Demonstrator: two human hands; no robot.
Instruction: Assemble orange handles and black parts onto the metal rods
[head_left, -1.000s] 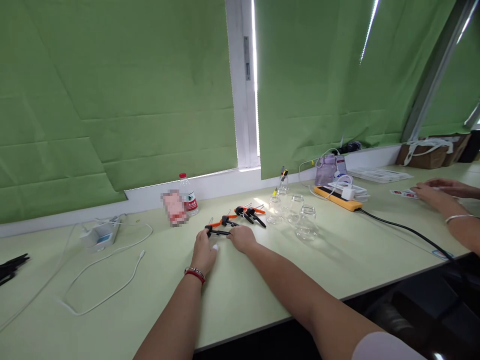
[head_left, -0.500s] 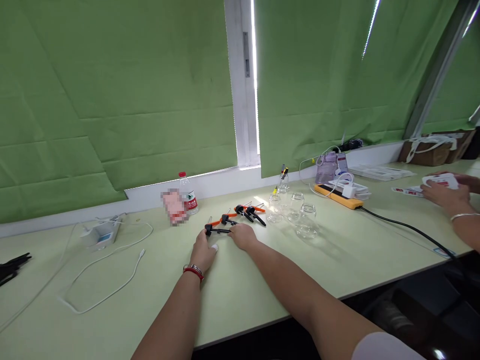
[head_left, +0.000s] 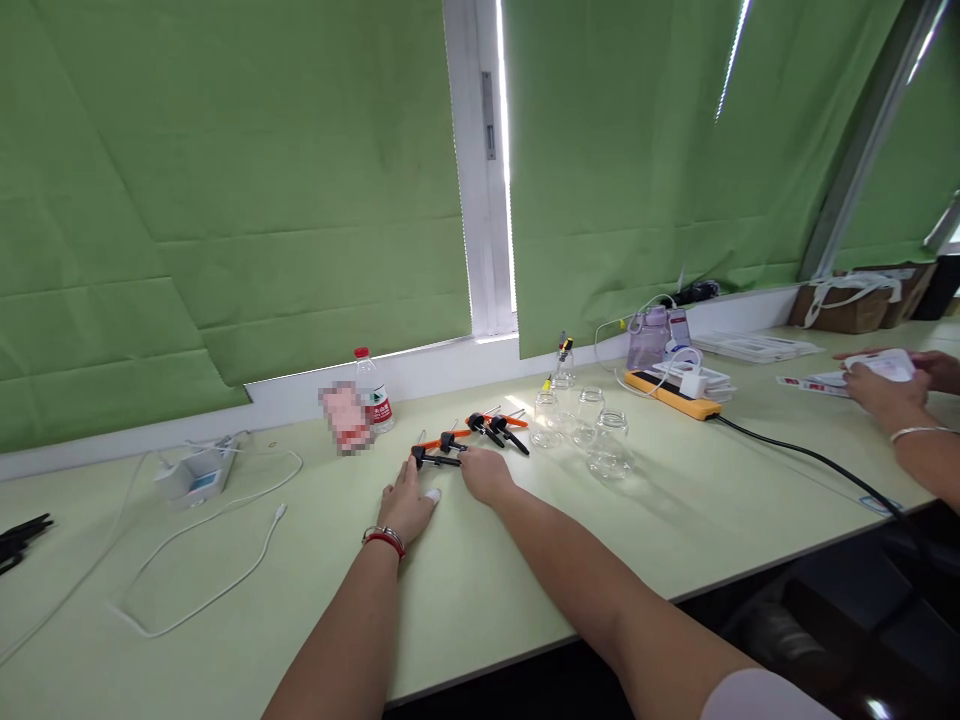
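Observation:
Several black-and-orange tools with thin metal rods, resembling small bar clamps, lie in a slanting row on the table. The nearest clamp (head_left: 439,459) is between my hands. My left hand (head_left: 407,510) has its fingers stretched out and its thumb apart, with a fingertip touching the clamp's left end; something white covers the thumb tip. My right hand (head_left: 486,475) is closed at the clamp's right end, its fingertips partly hidden. Farther back and to the right lie another clamp (head_left: 451,441) and a pair of crossed-looking clamps (head_left: 510,434).
Glass jars (head_left: 611,445) stand right of the clamps, one behind holding pens (head_left: 566,347). A water bottle (head_left: 379,395) is at the back. A white cable (head_left: 217,630) loops at left. A yellow power strip (head_left: 671,395) and another person's hands (head_left: 892,390) are at right.
The view has shifted slightly. My left fingers look a little straighter against the clamp's end; my right hand stays at its other end. The other person's hands tilt the white item.

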